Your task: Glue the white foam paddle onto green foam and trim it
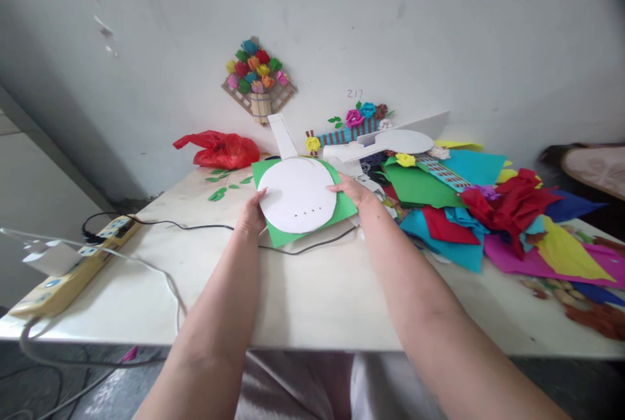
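We see each grip, left hand (252,213) and right hand (353,191), pinching a white banjo-shaped cutout (295,189) against green paper (283,236), over the surface (317,303). We judge that uneven pulling could slide the layers out of alignment; the black cable (312,251), running close by, might snag a lowered corner.

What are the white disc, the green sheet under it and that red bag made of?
White disc: probably cardboard or stiff paper; it looks matte, flat and firm.
Green sheet: likely paper or thin card, with even colour, straight edges and no clear shine; thin foam can't be ruled out.
Red bag: most likely thin plastic film, as it is crinkled, slightly glossy and seemingly part see-through.
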Available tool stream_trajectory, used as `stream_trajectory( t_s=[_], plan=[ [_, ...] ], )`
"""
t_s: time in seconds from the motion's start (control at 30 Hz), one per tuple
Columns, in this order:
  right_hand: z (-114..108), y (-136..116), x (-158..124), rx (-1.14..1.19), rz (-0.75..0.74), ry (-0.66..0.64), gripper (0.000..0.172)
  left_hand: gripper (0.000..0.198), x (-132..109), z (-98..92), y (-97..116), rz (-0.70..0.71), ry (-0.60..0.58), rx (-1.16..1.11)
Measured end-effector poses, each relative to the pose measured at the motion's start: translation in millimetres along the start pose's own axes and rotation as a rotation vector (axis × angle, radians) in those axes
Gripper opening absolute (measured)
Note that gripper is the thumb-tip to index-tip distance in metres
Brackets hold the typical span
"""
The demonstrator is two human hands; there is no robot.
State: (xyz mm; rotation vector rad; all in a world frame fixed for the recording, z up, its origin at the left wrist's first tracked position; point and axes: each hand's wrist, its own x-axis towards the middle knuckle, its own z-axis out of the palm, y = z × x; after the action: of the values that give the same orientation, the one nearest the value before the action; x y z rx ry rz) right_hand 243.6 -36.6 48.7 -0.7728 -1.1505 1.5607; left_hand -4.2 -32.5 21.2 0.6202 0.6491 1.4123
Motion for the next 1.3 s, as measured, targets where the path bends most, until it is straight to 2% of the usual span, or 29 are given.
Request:
stream_trajectory(
  t_s=[0.17, 0.47, 0.73, 0.87, 1.07, 1.3],
  plan=[
    [-4, 3, 3, 0.007, 0.019, -0.032, 0.062, 0.031, 4, -1.5, 1, -0.028, 0.07, 0.036],
    [-2, -1, 0, 0.002, -0.082, -0.052, 0.069, 0.034, 5, -2.9, 2, -0.008, 0.036, 0.063],
    [2, -3, -7, 0.063, -0.099, -0.021, 0.061, 0.045, 3, 0.5, 5, -0.041, 0.051, 0.087],
    [0, 1, -1, 0.068, -0.141, 0.003, 0.059, 0.042, 1, 2.1, 5, -0.047, 0.051, 0.105],
    [2, 4, 6, 0.023, -0.081, 0.027, 0.054, 0.035, 3, -0.2, 6, -0.031, 0.045, 0.122],
    [-2, 10, 17, -0.063, -0.198, 0.063, 0.049, 0.038, 5, -3.2, 2, 0.01, 0.033, 0.154]
  ],
)
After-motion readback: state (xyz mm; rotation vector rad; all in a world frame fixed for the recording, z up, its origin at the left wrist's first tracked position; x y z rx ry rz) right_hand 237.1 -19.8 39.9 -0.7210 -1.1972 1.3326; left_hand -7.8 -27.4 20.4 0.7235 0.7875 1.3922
